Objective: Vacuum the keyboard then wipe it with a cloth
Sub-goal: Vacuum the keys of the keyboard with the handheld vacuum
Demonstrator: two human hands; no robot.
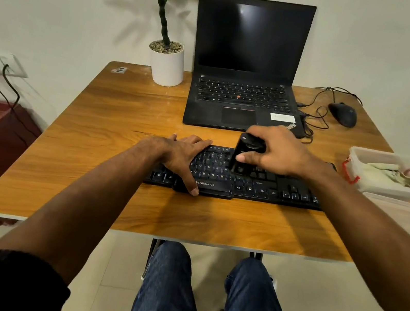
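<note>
Left hand [183, 158] lies flat, fingers relaxed, on the keyboard's [261, 183] left half atop the bench [124, 114]. Right hand [277, 151], just beyond, grips a small black vacuum [241, 156] over the keys. Beyond both hands stands a laptop [246, 64].

A black keyboard [248, 181] is laid across the near-middle of a wooden table [124, 114]. Its left part is pressed flat by the left hand [184, 157], thumb at the front edge. A small black handheld vacuum [243, 153] is gripped by the right hand [277, 151] & held tilted over the keys, approx. mid-keyboard. Behind, an open laptop [246, 62] w/ dark screen is flanked by a potted plant [165, 61] (left) & a wired mouse [342, 113] (right). A cloth [383, 171] is seen in a clear tub [361, 157] at the right edge.
</note>
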